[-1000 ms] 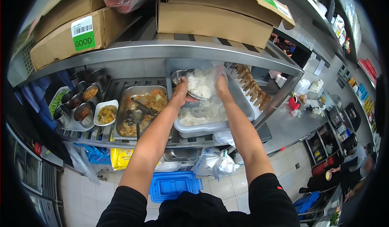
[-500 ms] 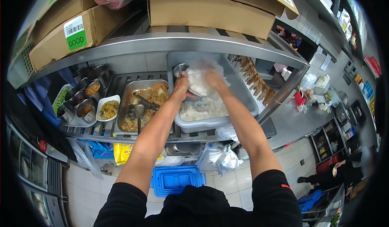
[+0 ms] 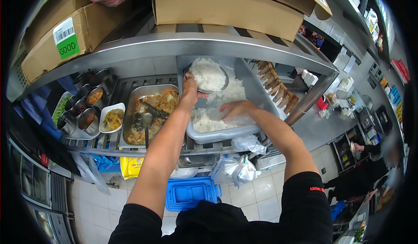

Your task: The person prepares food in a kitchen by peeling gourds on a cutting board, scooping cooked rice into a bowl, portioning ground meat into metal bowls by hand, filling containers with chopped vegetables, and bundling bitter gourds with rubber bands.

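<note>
My left hand (image 3: 190, 88) grips the left rim of a round metal bowl (image 3: 223, 85), tilted and heaped with white rice (image 3: 208, 74). The bowl is held over the far left part of a grey plastic tub (image 3: 266, 109). Lower in the tub, my right hand (image 3: 238, 109) is down at the loose rice (image 3: 207, 121), its fingers bent. Thin clear plastic (image 3: 238, 120) hangs about this hand, and the fingertips are partly hidden by it and the rice.
Left of the tub is a metal tray (image 3: 127, 113) of cooked vegetables with a ladle (image 3: 147, 124), then a white bowl (image 3: 112, 118) and several metal pots (image 3: 89, 118). Cardboard boxes (image 3: 226, 8) sit on the shelf (image 3: 191, 46) above. Another person (image 3: 361, 174) is at the right.
My right hand has come down from above the bowl to the rice near the tub's front. The bowl's rice heap now shows uncovered. The person at right has shifted.
</note>
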A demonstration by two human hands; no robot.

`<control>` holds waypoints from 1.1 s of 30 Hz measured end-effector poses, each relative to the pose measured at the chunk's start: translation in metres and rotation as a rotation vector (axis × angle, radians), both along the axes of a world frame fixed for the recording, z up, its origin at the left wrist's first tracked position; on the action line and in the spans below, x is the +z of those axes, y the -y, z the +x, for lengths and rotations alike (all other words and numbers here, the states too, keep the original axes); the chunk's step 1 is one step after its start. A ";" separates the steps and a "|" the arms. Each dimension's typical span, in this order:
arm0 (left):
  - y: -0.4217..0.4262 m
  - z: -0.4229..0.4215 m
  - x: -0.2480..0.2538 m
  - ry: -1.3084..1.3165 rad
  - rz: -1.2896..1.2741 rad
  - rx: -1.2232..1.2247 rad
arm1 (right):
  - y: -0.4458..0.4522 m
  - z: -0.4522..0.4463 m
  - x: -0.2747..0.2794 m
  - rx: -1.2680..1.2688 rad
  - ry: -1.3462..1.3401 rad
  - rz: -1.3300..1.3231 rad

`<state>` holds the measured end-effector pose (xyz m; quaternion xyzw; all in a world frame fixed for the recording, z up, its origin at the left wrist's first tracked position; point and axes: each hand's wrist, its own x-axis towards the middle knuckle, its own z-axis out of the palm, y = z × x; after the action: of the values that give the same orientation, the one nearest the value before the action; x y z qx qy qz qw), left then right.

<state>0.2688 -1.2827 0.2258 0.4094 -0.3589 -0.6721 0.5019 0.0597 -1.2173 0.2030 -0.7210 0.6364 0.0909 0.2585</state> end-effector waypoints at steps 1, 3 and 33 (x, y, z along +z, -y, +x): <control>0.003 0.000 -0.005 -0.017 0.000 -0.019 | 0.008 -0.003 -0.010 0.057 0.027 0.093; 0.010 0.003 -0.009 -0.050 -0.013 -0.052 | 0.014 -0.011 -0.021 0.151 0.050 0.105; 0.009 -0.004 -0.027 0.235 -0.060 -0.313 | 0.015 0.067 0.042 -0.045 0.261 -0.716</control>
<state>0.2648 -1.2918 0.1988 0.4092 -0.4942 -0.6784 0.3578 0.1267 -1.2327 0.2448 -0.7572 0.6051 -0.2355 0.0713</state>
